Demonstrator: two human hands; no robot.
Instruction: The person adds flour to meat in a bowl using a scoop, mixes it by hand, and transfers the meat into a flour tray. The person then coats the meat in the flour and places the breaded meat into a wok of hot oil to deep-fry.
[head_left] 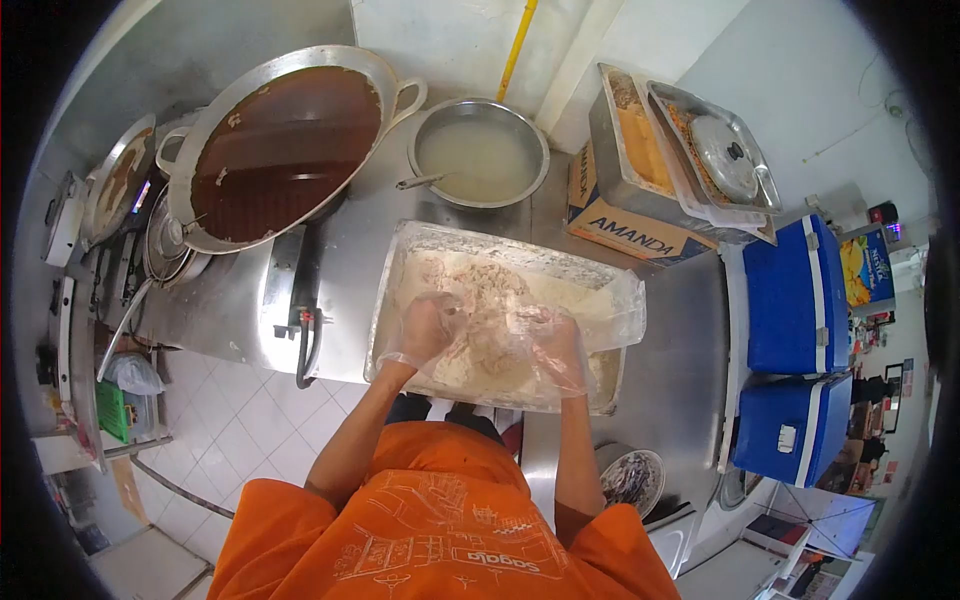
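Observation:
A rectangular metal tray [390, 262] holds pale flour [430, 382] with a heap of flour-coated food pieces [490, 285] in its middle; their kind cannot be made out. My left hand [428, 328], in a clear plastic glove, is in the tray at the heap's left side with its fingers curled in. My right hand [553, 345], gloved the same way, is at the heap's right side, fingers drawn together. What either hand grips is hidden by flour and glove. A clear plastic container [612, 308] lies across the tray's right end, just beyond my right hand.
Behind the tray stands a metal bowl of cloudy liquid [478, 160] with a spoon handle [420, 181]. A large wok of dark oil [285, 150] is at the left. A cardboard box [640, 232], metal pans [640, 140] and blue coolers [790, 300] stand right.

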